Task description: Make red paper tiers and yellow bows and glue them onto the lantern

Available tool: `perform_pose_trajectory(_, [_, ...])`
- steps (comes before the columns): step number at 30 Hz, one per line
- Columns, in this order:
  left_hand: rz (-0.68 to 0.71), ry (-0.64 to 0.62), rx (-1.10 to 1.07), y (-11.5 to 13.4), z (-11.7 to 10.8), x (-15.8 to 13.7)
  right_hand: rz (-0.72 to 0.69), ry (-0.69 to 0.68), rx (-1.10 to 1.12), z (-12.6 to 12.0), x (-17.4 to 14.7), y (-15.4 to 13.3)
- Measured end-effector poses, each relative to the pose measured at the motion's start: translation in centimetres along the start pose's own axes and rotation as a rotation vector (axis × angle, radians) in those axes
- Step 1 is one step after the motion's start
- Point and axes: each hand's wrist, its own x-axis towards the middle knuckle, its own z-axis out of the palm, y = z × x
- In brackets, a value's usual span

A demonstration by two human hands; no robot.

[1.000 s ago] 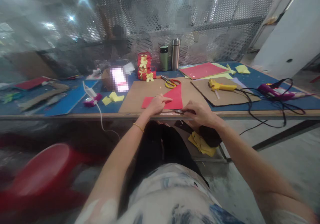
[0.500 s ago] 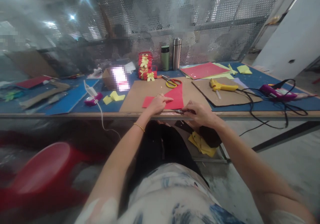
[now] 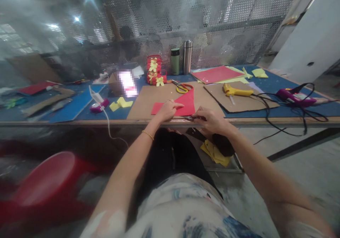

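Observation:
A red sheet (image 3: pixel 188 103) of paper or felt lies on a brown cardboard sheet (image 3: pixel 145 96) at the table's front edge. My left hand (image 3: pixel 169 110) rests flat on the red sheet, index finger stretched to the right. By its lower right corner, my right hand (image 3: pixel 209 119) is closed around a thin metal-bladed tool (image 3: pixel 188 118), whose tip points left along the sheet's near edge. The handle is mostly hidden in my fingers, so its exact kind is unclear. Scissors (image 3: pixel 183 87) with yellow and red handles lie just beyond the red sheet.
A yellow glue gun (image 3: pixel 237 91) lies on cardboard to the right, its black cord trailing to a purple device (image 3: pixel 294 98). Behind stand a green cup (image 3: pixel 175 62), a steel flask (image 3: pixel 187 58) and red pieces with yellow bows (image 3: pixel 154 71). Yellow scraps (image 3: pixel 121 103) lie left.

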Motion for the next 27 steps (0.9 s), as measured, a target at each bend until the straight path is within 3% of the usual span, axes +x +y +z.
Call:
perform_pose_trajectory(20, [-0.011,-0.027,0.021,0.6,-0.4,-0.1,0.009,-0.002,-0.020,0.5,0.4,-0.6])
perform_pose_trajectory(24, [0.009,-0.059,0.133,0.8,-2.0,-1.5,-0.002,0.003,-0.005,0.5,0.4,-0.7])
perform_pose_trajectory(27, [0.002,-0.013,0.230,0.0,-3.1,-4.0,-0.004,0.021,0.005,0.6,0.4,-0.5])
